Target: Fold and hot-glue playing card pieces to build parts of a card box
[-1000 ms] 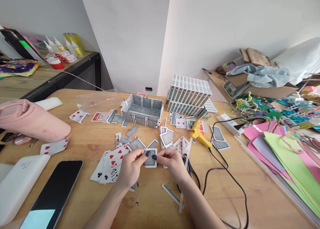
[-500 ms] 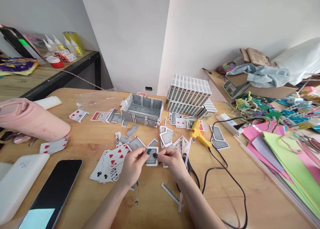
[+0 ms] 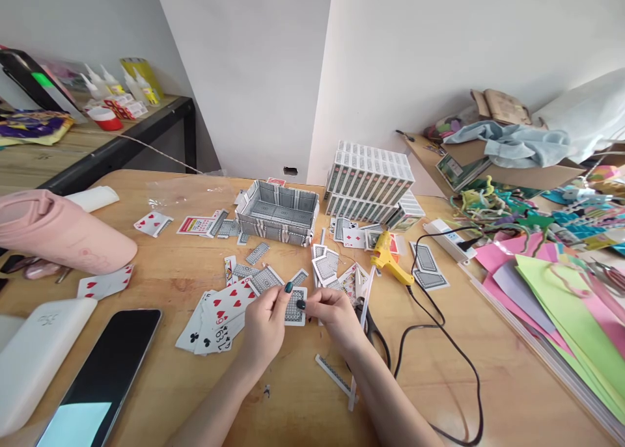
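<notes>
A playing card (image 3: 294, 309) with a dark patterned back is held between my two hands, its back facing up. My left hand (image 3: 266, 322) pinches its left side with thumb and fingers. On the card's right edge, my right hand (image 3: 334, 313) closes with its thumb on top. Left of my left hand lies a fan of face-up playing cards (image 3: 229, 304), hearts and clubs. Beyond my hands stands an open box made of cards (image 3: 278, 216). Black-handled scissors (image 3: 375, 339) lie partly hidden under my right wrist.
A yellow glue gun (image 3: 390, 261) with a black cord lies right of my hands. Card-box stacks (image 3: 371, 180) stand behind it. At left are a phone (image 3: 105, 369), a white power bank (image 3: 43, 356) and a pink tumbler (image 3: 73, 232). Coloured sheets (image 3: 561, 317) lie at right.
My left hand has turned slightly and its thumb has risen, showing more of the card. The right hand keeps its pinch, shifted slightly left.
</notes>
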`<state>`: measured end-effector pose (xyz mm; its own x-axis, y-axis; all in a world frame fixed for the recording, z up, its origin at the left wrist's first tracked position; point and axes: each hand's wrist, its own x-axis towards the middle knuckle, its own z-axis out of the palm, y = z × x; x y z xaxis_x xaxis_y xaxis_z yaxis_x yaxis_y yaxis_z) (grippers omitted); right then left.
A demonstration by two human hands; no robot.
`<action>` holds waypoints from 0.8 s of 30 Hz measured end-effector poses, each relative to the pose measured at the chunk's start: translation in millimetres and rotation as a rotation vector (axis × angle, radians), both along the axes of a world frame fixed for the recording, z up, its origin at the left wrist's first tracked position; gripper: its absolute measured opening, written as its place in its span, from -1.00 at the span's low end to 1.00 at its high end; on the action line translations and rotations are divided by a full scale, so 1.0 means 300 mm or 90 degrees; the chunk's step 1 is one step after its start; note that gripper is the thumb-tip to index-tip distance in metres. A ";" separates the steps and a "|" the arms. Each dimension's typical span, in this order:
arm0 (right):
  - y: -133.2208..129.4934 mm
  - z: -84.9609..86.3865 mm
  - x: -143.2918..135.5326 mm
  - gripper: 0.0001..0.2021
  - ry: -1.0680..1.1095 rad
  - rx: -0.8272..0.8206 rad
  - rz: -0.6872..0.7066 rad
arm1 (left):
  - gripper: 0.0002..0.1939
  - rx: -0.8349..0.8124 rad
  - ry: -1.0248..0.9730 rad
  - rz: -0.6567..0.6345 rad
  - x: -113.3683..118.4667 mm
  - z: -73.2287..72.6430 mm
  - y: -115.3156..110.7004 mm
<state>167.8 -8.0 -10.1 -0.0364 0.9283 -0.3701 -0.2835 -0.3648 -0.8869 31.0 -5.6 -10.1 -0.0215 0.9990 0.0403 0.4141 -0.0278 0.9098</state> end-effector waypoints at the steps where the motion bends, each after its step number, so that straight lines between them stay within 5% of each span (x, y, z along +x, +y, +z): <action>1: 0.000 -0.001 -0.001 -0.80 0.006 -0.001 -0.001 | -0.71 0.013 0.007 0.002 0.000 -0.005 -0.001; 10: 0.001 0.003 -0.001 -0.84 0.055 -0.006 0.013 | -0.65 0.062 0.014 0.000 0.002 0.002 -0.003; 24: -0.010 -0.006 -0.004 -0.86 0.113 0.015 0.044 | -0.62 -0.003 -0.229 -0.011 0.001 -0.007 0.002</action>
<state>166.4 -11.0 -11.8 -0.1637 0.9295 -0.3306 -0.4115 -0.3689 -0.8334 31.3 -5.0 -12.1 -0.0162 0.9995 0.0289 0.0673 -0.0277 0.9973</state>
